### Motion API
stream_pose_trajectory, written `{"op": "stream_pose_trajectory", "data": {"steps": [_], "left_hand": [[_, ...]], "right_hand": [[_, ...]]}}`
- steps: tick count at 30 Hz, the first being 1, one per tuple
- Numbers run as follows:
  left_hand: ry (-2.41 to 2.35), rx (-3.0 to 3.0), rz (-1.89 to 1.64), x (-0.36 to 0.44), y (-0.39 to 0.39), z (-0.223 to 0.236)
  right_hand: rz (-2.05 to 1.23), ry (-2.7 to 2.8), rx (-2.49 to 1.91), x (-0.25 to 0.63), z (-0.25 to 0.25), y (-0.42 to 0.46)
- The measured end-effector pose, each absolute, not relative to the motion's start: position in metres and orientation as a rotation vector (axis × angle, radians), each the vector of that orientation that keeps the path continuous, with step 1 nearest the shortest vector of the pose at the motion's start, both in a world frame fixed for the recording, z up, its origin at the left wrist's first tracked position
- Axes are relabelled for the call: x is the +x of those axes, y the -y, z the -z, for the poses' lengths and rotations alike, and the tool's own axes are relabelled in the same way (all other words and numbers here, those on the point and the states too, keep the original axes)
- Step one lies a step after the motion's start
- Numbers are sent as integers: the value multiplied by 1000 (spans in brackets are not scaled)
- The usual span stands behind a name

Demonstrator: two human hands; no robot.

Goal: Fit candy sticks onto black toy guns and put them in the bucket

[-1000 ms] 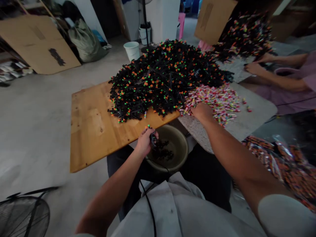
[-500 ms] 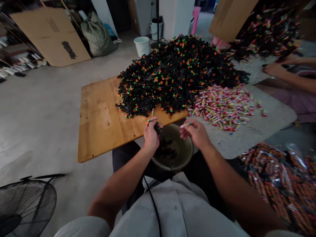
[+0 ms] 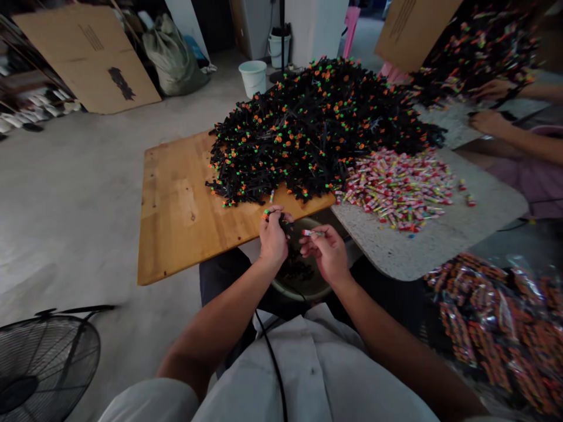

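My left hand (image 3: 273,239) is closed around a small black plastic piece (image 3: 285,224) with an orange and green tip, near the front edge of the wooden board. Between the thumb and fingers of my right hand (image 3: 329,252) is a small candy tube (image 3: 311,233), pink and white with a red end, pointing toward my left hand. Below both hands sits a round bucket (image 3: 323,292) with black pieces (image 3: 298,269) inside. A large heap of black plastic pieces (image 3: 303,129) with orange and green tips rises beyond. Right of it lies a pile of candy tubes (image 3: 396,187).
The wooden board (image 3: 176,217) adjoins a grey stone-like tabletop (image 3: 479,217). Bagged orange and black goods (image 3: 497,328) lie at lower right. A fan (image 3: 44,363) stands at lower left. Another person's hands (image 3: 492,122) work at the far right. A white bucket (image 3: 253,79) stands behind.
My right hand has moved left, bringing the candy tube closer to my left hand. My left hand has shifted slightly right, still gripping the black piece.
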State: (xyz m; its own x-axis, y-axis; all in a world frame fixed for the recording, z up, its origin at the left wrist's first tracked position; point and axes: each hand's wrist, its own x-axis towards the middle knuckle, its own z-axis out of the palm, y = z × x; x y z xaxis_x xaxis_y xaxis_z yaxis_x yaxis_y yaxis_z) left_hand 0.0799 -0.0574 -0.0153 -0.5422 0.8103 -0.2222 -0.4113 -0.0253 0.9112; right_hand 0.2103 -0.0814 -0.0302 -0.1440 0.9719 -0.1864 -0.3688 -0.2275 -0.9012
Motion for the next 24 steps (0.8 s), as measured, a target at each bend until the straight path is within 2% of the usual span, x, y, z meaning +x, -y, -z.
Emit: {"op": "stream_pose_trajectory", "data": {"steps": [24], "left_hand": [[-1360, 536, -1746, 83, 59, 11]], "right_hand": [[-1659, 722, -1085, 207, 35, 95]]}}
